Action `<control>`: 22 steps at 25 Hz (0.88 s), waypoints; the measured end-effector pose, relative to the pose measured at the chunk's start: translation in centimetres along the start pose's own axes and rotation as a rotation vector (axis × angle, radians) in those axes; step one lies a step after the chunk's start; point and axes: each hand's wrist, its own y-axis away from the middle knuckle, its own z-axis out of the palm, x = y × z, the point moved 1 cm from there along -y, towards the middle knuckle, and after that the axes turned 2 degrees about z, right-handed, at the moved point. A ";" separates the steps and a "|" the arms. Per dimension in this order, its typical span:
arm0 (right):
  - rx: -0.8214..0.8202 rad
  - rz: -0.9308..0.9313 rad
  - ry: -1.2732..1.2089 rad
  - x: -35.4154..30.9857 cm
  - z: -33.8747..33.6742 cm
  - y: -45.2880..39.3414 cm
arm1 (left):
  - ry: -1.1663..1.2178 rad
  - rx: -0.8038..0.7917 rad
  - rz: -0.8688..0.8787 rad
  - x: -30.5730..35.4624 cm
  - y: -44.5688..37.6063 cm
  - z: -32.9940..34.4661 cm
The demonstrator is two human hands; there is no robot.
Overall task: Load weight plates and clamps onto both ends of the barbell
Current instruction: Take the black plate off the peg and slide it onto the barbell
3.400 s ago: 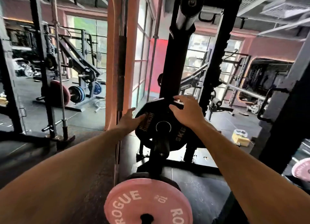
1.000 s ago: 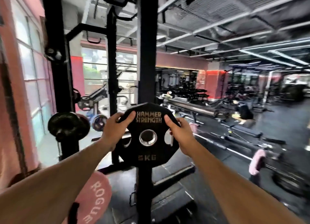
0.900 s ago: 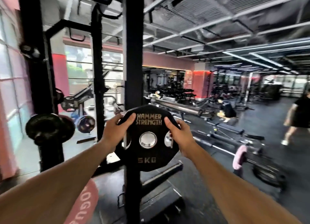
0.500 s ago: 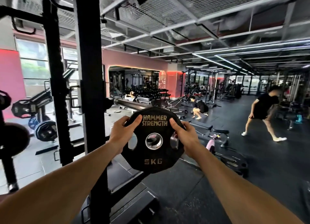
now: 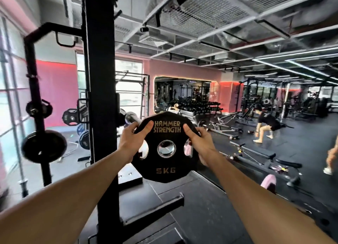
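Since half a second ago the view has swung so the black rack upright stands nearer the middle, just left of the 5 kg plate. Both hands grasp that plate upright at chest height: left hand and right hand, thumbs across its near face. A barbell end shows just behind its upper left edge.

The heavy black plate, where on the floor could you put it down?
Both hands, left and right, grip the plate. Bare mat lies between the black post and the pink plate. Further right, benches crowd the floor.
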 end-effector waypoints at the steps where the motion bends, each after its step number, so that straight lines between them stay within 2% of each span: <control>1: -0.016 0.001 -0.003 0.3 0.0 -0.9 | -0.020 0.016 0.002 -0.2 -0.4 0.2; 5: -0.090 0.026 -0.026 0.9 0.2 -3.0 | -0.090 0.028 0.075 -0.6 -1.3 0.4; 14: -0.219 0.010 -0.085 1.7 -0.1 -5.9 | -0.167 0.170 0.180 -1.2 -2.0 1.6; 19: -0.285 0.013 -0.108 2.2 1.3 -8.0 | -0.265 0.312 0.175 -1.8 -2.9 1.9; 22: -0.279 0.027 -0.096 3.0 2.6 -9.7 | -0.278 0.332 0.154 -2.2 -4.6 1.5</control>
